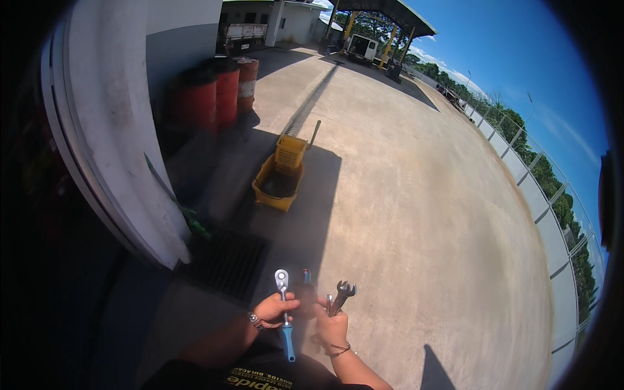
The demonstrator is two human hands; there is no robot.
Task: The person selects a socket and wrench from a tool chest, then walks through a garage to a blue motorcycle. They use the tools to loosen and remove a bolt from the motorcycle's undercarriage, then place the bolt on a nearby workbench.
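Note:
My left hand [276, 309] is closed around a ratchet wrench [282, 286], its round silver head up and its blue handle pointing down. Beside it, my right hand [332, 327] grips wrenches [340, 298], whose open jaws stick up above the fingers. I cannot make out exactly how many there are. Between the two hands is a blurred, brownish thing [304, 296] with a bluish tip at its top; its kind is unclear. Both hands are close together in front of my dark shirt.
A yellow mop bucket with wringer [279, 200] stands ahead on the concrete [403, 214]. A floor grate [231, 265] lies near the white pillar [123, 143] at left. Red drums [225, 97] line the wall. Farther off, a white van [361, 48] is under a canopy; a fence [552, 260] runs along the right.

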